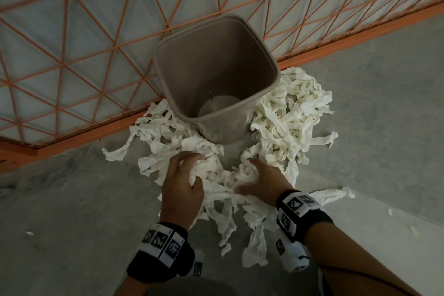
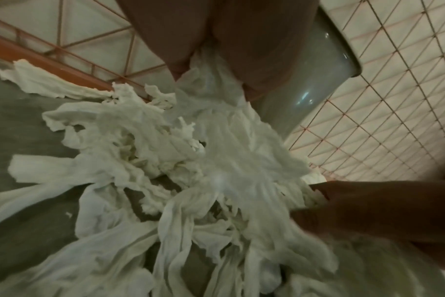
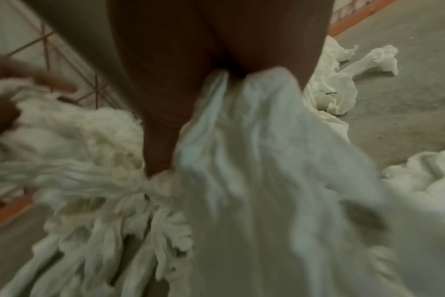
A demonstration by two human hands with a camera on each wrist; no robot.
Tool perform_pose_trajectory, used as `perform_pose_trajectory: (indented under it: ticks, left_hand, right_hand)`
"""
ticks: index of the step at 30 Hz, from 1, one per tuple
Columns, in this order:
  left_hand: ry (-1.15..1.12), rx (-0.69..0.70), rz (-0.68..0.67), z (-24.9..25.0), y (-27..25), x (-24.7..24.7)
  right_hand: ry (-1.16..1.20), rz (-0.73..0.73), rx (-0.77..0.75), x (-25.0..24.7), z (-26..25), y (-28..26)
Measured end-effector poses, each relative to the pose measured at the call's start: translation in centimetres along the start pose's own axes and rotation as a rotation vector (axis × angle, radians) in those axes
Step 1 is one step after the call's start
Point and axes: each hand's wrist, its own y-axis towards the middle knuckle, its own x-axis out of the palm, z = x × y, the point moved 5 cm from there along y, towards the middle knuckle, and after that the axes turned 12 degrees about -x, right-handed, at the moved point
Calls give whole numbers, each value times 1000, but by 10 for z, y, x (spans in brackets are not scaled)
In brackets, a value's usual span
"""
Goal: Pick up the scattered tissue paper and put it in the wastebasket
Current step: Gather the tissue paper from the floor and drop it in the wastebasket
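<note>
A tall beige wastebasket (image 1: 265, 60) stands open on the grey floor against an orange mesh fence; I see no tissue inside it. White tissue paper strips (image 1: 288, 113) lie heaped around its base, thickest on the right and in front. My left hand (image 1: 185, 175) curls round a bunch of tissue (image 1: 206, 168) in front of the basket, its fingers and thumb (image 2: 181, 60) closed on the paper (image 2: 216, 112). My right hand (image 1: 259, 180) grips another bunch just to the right, and tissue (image 3: 254, 140) hangs from its fingers (image 3: 165, 120). The basket wall (image 2: 318, 80) stands close behind.
The orange mesh fence (image 1: 120, 31) and its base rail (image 1: 336, 50) run diagonally right behind the basket. Loose tissue strips (image 1: 336, 193) trail to the right of my right wrist, and small scraps (image 1: 29, 233) dot the grey concrete floor (image 1: 72, 199).
</note>
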Motion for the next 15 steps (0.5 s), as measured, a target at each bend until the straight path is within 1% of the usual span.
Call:
perform_pose_trajectory:
  ticks: [2,4,6,8,10,11,12,15]
  left_hand:
    - [77,27,-74,0,0,13]
    - [193,11,-168,-4,-1,35]
    - [350,-39,-300,-13,-6,60]
    - [491,-52,-436,-24,-13,83]
    - [543,-52,-519,-33,-18,96]
    - [542,-51,-522,-35,-18,98]
    - [521,-53,-494,-35,-16,97]
    - [299,-95,-348,-31,-8,76]
  right_hand:
    - [-166,-63,8,10,4,-3]
    - [-269,-26,-12,15,8,-6]
    - [-229,54,-16,14,12,-9]
    - [-142,142,-26,8,13,-12]
    - [-59,213,-34,-1,15,-13]
    - [-11,246,-42,-5,16,-13]
    - [36,283,-58,-9,17,-14]
    - [165,386,-107,-19,19,-16]
